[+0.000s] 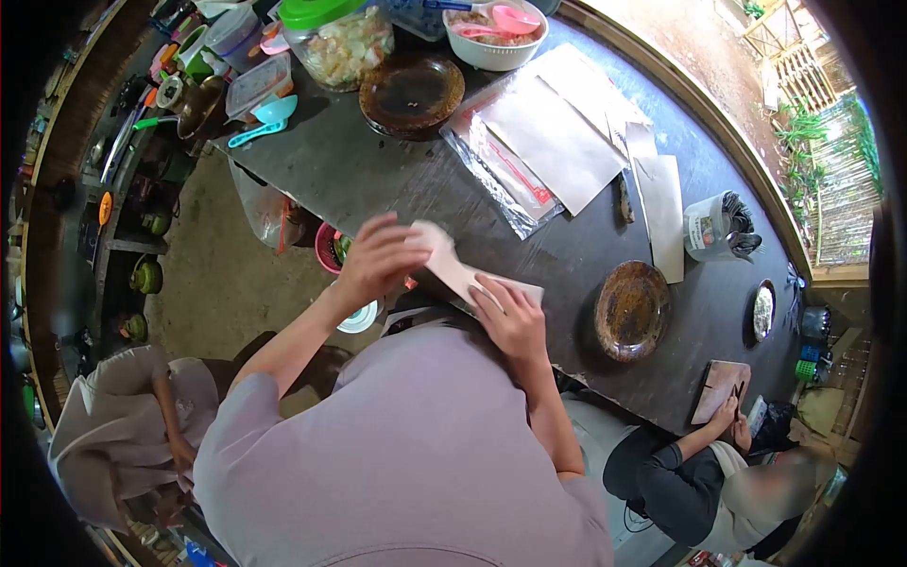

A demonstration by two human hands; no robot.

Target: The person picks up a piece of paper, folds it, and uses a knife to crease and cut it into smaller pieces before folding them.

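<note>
A strip of pale paper (455, 271) lies slantwise at the near edge of the dark table, its upper left end bent. My right hand (510, 317) rests on its right part, fingers spread and pressing it down. At the left end of the strip is my left hand (383, 255), slightly blurred, with the paper's end at its fingertips; whether it grips the paper is not clear. Farther back lie a stack of pale sheets (567, 142) and a plastic packet (505, 175).
A brown plate (632, 312) stands to the right, another (412, 93) at the back. Behind are a green-lidded jar (338, 47) and a white bowl (496, 52). One person (680, 482) works at a board (723, 389) on the right; another (142, 425) sits at left.
</note>
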